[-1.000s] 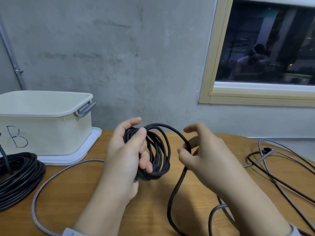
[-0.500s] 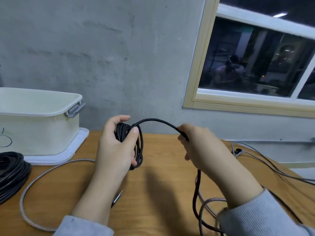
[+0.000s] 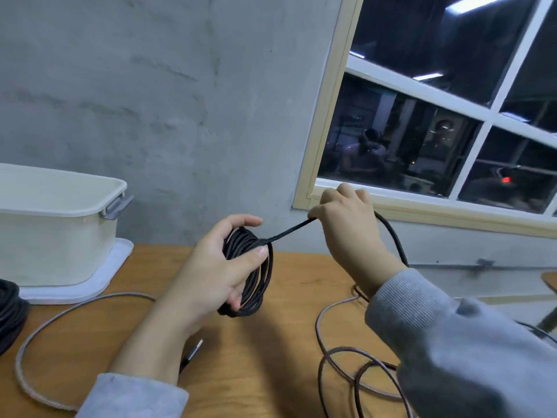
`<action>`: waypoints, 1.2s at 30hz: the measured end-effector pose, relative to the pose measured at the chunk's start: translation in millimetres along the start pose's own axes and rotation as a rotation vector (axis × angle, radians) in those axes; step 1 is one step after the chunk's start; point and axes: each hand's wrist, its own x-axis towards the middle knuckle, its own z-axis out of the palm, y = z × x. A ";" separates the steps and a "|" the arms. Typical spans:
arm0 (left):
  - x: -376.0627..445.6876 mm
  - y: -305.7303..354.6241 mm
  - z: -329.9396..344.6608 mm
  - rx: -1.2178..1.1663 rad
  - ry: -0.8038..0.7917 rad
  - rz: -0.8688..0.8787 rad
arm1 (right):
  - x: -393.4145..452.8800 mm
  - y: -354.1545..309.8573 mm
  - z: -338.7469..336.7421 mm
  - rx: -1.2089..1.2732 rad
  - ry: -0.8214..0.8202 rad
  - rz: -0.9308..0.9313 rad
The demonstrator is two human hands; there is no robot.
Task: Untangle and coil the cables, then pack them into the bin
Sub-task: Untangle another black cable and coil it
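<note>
- The left hand [image 3: 211, 267] grips a coil of black cable [image 3: 250, 273] above the desk [image 3: 271, 342]; its thumb presses across the front of the loops and its fingers curl round from behind.
- The coil is a tight bundle of many turns, dark and matte with a faint braided sheen, standing nearly upright in the hand.
- The right hand [image 3: 349, 224] is raised higher, in front of the window frame, and pinches the same cable between thumb and curled fingers.
- A short stretch of cable runs taut from the top of the coil up to that pinch.
- Beyond the right hand the cable arcs over and drops behind the grey sleeve [image 3: 452, 342] toward the desk.
- Loose cable loops [image 3: 334, 357] lie on the desk below the right forearm, dark and brownish strands overlapping each other.
- A silver USB plug [image 3: 194, 349] shows just under the left forearm.
- A grey braided cable [image 3: 39, 336] curves over the desk at the left, from the near edge toward the left arm.
- A cream plastic bin [image 3: 57, 245] with a grey handle clip stands on its white lid [image 3: 102, 282] at the left rear of the desk, well apart from the coil.
- Part of another coiled black cable [image 3: 10, 315] lies at the left edge, just in front of the lid.
- A concrete wall [image 3: 165, 101] and a window [image 3: 437, 116] with dark panes stand behind.
</note>
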 end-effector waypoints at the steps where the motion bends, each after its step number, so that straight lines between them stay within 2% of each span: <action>1: -1.2 2.3 0.4 -0.036 -0.004 0.003 | -1.9 -1.6 3.3 0.029 0.032 0.019; 6: -3.7 11.5 1.6 -0.203 0.027 0.039 | -11.5 -13.1 30.8 0.166 0.256 0.117; 10: -1.4 15.4 1.4 -0.318 0.105 0.117 | -13.7 -25.1 35.3 0.409 0.417 0.139; 16: -3.2 17.1 -4.1 -0.310 0.138 0.109 | -12.7 -30.9 39.8 0.547 0.513 0.160; 19: -3.8 16.0 -6.4 -0.298 0.082 0.054 | -10.4 -30.8 41.4 0.572 0.540 0.180; 22: -6.9 15.7 -9.2 -0.310 -0.074 -0.060 | -5.9 -27.2 38.9 0.554 0.586 0.179; 25: -9.5 14.8 -7.6 -0.334 -0.167 -0.113 | 2.7 -29.1 39.5 0.564 0.520 0.166; 28: -8.9 17.9 -4.3 -0.437 -0.127 -0.061 | 5.3 -43.6 49.4 0.627 0.374 0.135; 32: -2.0 18.8 -4.5 -0.515 0.147 0.071 | -7.7 -66.4 63.9 0.700 0.244 0.137; 36: 3.5 10.9 -4.6 -0.569 0.365 0.102 | -16.0 -88.6 72.4 0.763 0.150 0.106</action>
